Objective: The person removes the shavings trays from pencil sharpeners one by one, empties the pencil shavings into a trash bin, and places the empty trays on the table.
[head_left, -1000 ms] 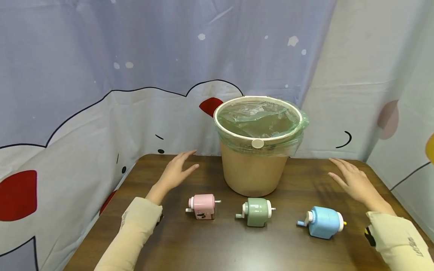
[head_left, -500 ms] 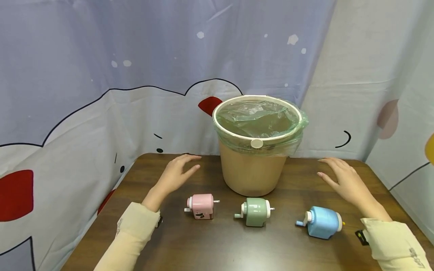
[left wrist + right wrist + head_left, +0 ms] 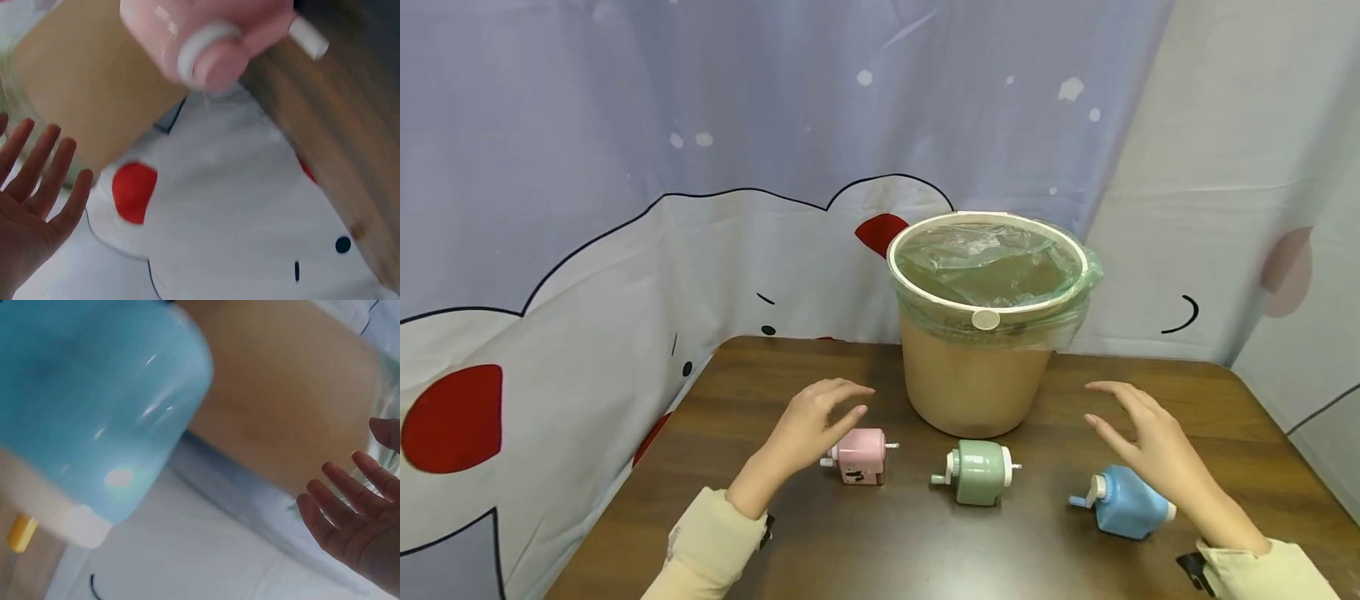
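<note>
My left hand (image 3: 808,427) hovers over the table just beside the pink pencil sharpener (image 3: 861,457), its fingers extended and nothing in them. In the left wrist view the pink sharpener's crank side shows close to the camera. A green pencil sharpener (image 3: 980,472) stands in the middle of the row, its crank to the left. On the right, my right hand (image 3: 1157,442) is held above and partly in front of the blue pencil sharpener (image 3: 1126,502), fingers relaxed and holding nothing. A yellow tip (image 3: 22,532) sticks out of the blue sharpener in the right wrist view.
A tan bucket (image 3: 973,379) with a white rim and a green plastic liner (image 3: 1067,321) stands behind the sharpeners, near the back edge of the wooden table (image 3: 880,550). A patterned curtain (image 3: 760,108) hangs behind and around the table.
Both hands have come lower and nearer the sharpeners, the left toward the pink one and the right inward over the blue one. The view has shifted slightly; the sharpeners and bucket stay in place.
</note>
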The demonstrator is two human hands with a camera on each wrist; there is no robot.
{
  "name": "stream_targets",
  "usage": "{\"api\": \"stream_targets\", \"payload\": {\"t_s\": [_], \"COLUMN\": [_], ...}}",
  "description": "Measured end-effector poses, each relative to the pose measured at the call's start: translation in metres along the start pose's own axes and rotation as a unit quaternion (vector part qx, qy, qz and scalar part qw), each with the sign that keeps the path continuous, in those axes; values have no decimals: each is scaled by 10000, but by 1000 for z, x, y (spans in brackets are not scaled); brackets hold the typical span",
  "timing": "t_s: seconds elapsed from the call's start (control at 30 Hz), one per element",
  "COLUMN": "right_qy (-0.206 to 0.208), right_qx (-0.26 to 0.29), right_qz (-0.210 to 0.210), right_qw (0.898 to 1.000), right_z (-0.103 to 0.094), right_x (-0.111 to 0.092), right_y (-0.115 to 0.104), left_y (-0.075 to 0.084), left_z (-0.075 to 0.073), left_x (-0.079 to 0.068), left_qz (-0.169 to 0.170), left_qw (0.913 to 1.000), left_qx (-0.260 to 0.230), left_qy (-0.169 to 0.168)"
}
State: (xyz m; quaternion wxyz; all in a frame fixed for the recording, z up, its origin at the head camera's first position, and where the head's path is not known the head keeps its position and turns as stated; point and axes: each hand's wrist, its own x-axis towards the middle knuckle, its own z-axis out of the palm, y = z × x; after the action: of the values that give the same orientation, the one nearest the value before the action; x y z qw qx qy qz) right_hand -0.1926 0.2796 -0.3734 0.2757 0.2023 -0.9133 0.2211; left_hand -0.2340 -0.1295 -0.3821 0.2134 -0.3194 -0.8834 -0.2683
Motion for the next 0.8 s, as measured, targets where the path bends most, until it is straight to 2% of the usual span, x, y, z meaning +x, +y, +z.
{"api": "stream_targets", "payload": {"t_s": [0.13, 0.33, 0.57, 0.8], "right_qy": [203, 252, 172, 137], "right_qx": [-102, -109, 129, 394], "right_qz": [-473, -944, -1363, -1719], "right_qw": [9986, 9952, 9904, 9842], "right_z": [2, 11, 27, 41], "right_x": [-2, -5, -4, -4], "right_y": [-13, -31, -50, -65], "left_y": [4, 5, 5, 1], "left_z": [11, 26, 32, 38], "left_x": [-7, -21, -28, -34], "left_qz": [140, 35, -234, -427], "left_qw": [9996, 9975, 9943, 9862], "left_qx": [90, 280, 123, 176], "left_qy": [-224, -650, -1029, -1592]}}
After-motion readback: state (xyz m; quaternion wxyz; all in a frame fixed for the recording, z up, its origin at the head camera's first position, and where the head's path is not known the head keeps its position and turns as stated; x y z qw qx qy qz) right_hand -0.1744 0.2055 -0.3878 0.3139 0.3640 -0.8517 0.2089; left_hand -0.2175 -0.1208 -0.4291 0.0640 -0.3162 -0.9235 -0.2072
